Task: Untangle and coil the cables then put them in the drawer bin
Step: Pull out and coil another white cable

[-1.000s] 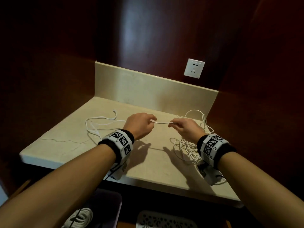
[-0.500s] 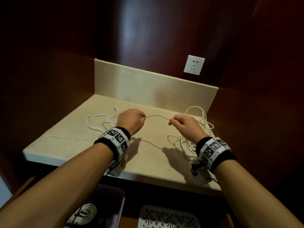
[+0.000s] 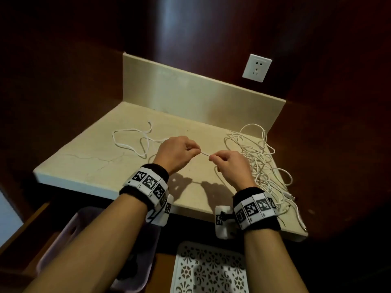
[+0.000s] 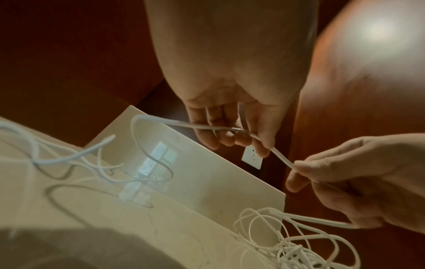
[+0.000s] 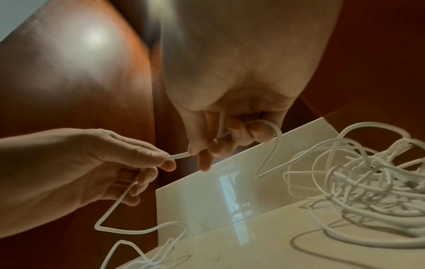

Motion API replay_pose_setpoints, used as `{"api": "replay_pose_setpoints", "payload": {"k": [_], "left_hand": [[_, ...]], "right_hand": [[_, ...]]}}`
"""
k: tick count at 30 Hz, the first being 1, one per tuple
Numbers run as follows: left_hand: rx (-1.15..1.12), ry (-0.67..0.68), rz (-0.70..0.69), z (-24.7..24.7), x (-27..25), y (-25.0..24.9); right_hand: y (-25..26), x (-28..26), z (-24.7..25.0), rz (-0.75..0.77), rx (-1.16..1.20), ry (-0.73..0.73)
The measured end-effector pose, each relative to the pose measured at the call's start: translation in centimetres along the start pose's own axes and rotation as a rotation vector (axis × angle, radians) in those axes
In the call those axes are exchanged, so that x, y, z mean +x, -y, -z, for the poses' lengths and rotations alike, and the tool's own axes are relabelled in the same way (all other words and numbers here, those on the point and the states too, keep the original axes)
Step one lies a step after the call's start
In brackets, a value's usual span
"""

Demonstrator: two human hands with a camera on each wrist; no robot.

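Note:
A thin white cable (image 3: 204, 154) runs taut between my two hands above the beige counter (image 3: 88, 163). My left hand (image 3: 195, 150) pinches it between thumb and fingertips (image 4: 264, 147). My right hand (image 3: 212, 158) pinches the same cable a short way along, fingers curled (image 5: 207, 151). From the right hand the cable drops into a tangled heap of white cables (image 3: 261, 163) on the counter's right side. Left of my left hand, the freed length lies in loose loops (image 3: 131, 140). A purple drawer bin (image 3: 63, 229) sits below the counter edge, mostly hidden by my left forearm.
A white patterned tray (image 3: 207, 269) lies in the drawer beside the bin. Dark wooden walls close in on both sides, and a wall socket (image 3: 256, 68) sits above the beige backsplash (image 3: 190, 92). Some cable ends (image 3: 296, 216) hang near the counter's front right corner.
My hands have come closer together, so the stretch of cable between them is shorter. Both hands sit a little nearer the counter's front edge.

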State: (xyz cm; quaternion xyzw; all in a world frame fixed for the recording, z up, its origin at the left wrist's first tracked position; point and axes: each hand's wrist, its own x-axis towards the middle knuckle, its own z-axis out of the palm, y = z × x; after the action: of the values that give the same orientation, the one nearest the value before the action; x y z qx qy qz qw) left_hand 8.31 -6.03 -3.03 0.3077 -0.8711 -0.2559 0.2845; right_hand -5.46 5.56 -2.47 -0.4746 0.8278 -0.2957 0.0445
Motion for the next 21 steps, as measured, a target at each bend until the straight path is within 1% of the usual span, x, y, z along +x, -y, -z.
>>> {"api": "replay_pose_setpoints", "payload": {"k": [3, 5, 8, 10, 13, 17, 19, 21], "left_hand": [[0.087, -0.036, -0.001, 0.6, -0.2, 0.1], [0.114, -0.061, 0.017, 1.2, -0.3, 0.6], [0.133, -0.070, 0.042, 1.7, -0.5, 1.6], [0.122, -0.074, 0.039, 1.8, -0.7, 1.9], [0.036, -0.088, 0.003, 2.2, -1.0, 2.0], [0.012, -0.028, -0.073, 2.9, -1.0, 2.3], [0.015, -0.039, -0.078, 3.1, -1.0, 2.7], [0.011, -0.057, -0.056, 3.0, -1.1, 3.2]], "right_hand": [[0.5, -0.6, -1.1, -0.010, 0.050, 0.009], [0.8, -0.7, -1.7, -0.035, 0.083, 0.042], [1.5, -0.8, -2.0, -0.065, 0.068, 0.088], [2.2, -0.7, -2.3, -0.070, 0.052, 0.068], [3.0, -0.7, -2.4, -0.075, 0.076, -0.001], [4.1, -0.9, -2.5, -0.051, 0.071, -0.040], [4.5, -1.5, -2.7, -0.054, 0.100, -0.009], [4.7, -2.3, -2.7, -0.075, 0.145, 0.057]]}}
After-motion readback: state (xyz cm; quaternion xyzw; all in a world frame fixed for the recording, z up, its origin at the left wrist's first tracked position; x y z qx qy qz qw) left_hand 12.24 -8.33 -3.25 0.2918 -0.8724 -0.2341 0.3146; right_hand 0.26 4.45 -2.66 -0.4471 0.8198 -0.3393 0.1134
